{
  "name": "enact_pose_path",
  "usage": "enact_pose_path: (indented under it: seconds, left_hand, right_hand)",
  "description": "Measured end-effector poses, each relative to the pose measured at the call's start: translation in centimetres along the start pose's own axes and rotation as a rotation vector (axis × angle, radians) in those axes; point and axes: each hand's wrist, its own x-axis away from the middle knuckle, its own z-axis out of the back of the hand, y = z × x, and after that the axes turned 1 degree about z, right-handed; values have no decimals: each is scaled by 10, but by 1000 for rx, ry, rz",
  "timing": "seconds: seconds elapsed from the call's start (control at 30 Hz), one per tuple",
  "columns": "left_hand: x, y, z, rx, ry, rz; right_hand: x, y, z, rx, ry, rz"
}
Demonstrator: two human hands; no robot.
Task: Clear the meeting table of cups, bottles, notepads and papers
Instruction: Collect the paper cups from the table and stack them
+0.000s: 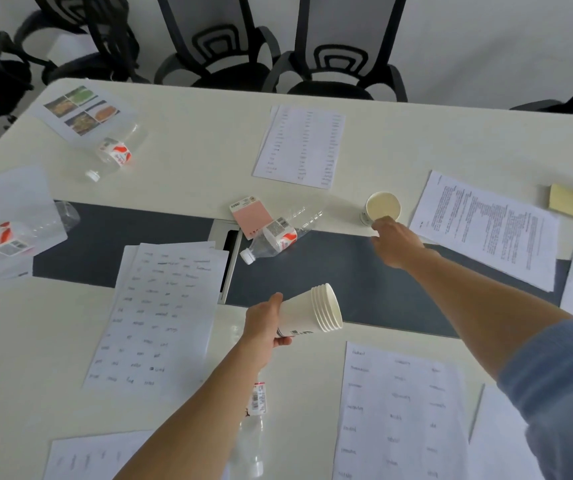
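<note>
My left hand [265, 323] grips a stack of several white paper cups [316, 311], held tilted above the table with the rims pointing right. My right hand [395, 242] reaches out to a single upright paper cup [382, 206] at the middle right, its fingers at the cup's near side; the grip itself is hidden behind the hand. Clear plastic bottles lie on their sides: one in the middle [279, 237], one at the far left [113, 154], one at the left edge [18, 233], and one under my left forearm [255, 431]. Printed papers [163, 313] are scattered around.
A pink sticky pad [250, 216] lies beside the middle bottle, a yellow one [567, 200] at the far right. A dark strip [364, 289] with a cable hatch runs across the white table [191, 174]. Black office chairs [229, 50] line the far side.
</note>
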Motion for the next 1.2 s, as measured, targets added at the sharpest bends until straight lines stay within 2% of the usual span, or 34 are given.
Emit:
enact_pose_path:
  seconds: [0.13,0.23,0.43,0.63,0.83,1.0,1.1,1.2]
  left_hand:
    - [9,-3,1,-2,10,8]
    - [26,-4,2,23,14,17]
    - [79,-15,9,71,-35,-17]
    - [134,-38,13,86,-88,-55]
    - [177,-74,21,0,-71,-126]
    - [214,-106,24,39,-131,-142]
    - [229,-127,25,18,-169,-152]
    - [234,-146,33,-25,-158,-163]
  right_hand:
    - [46,0,2,-179,265,9]
    - [94,-2,14,-353,331,20]
    - [213,-7,43,-638,315,87]
    - [312,-9,31,-620,281,204]
    - [381,-13,19,-657,286,263]
    - [418,-13,-2,-766,242,223]
    - [431,-10,-21,-712,257,199]
    - [448,-8,-37,-677,170,220]
